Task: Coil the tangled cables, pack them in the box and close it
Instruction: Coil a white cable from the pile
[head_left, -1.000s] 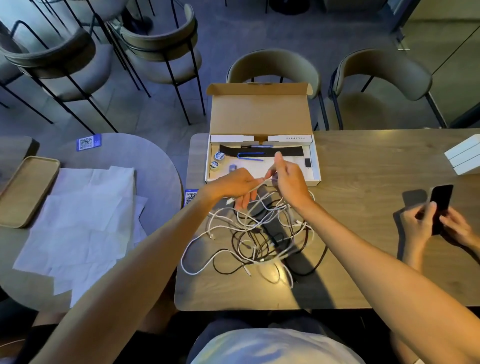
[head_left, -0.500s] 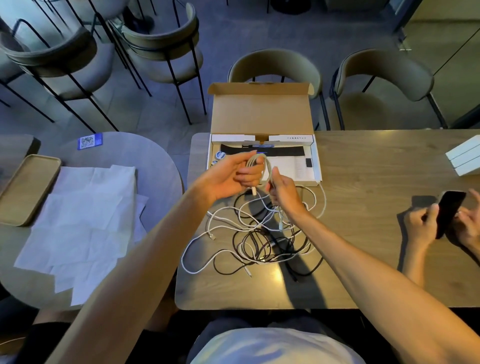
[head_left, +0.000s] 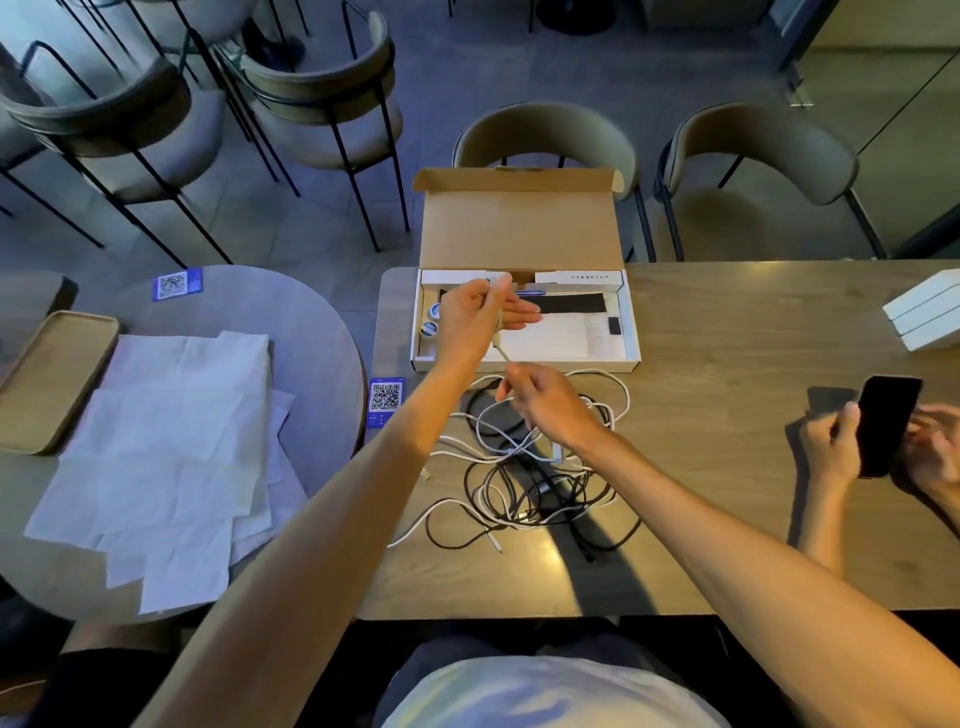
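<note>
An open cardboard box (head_left: 630, 332) lies at the table's far edge, its lid standing up behind. A tangle of white and black cables (head_left: 524, 478) is heaped on the wooden table (head_left: 727, 519) in front of it. My left hand (head_left: 475, 314) hovers over the box's left half and holds a coiled white cable (head_left: 497, 332) around its fingers. The cable's loose end hangs down to my right hand (head_left: 540, 402), which pinches it just above the tangle.
Another person's hands (head_left: 836, 447) hold a dark phone (head_left: 885, 423) at the table's right. A white box (head_left: 927, 312) sits at the far right edge. The round table on the left carries white paper sheets (head_left: 166, 447) and a tray (head_left: 52, 379). Chairs stand behind.
My left hand has lifted away from me with the coil, from in front of the box to above its left half. My right hand has slid down the white cable toward the tangle.
</note>
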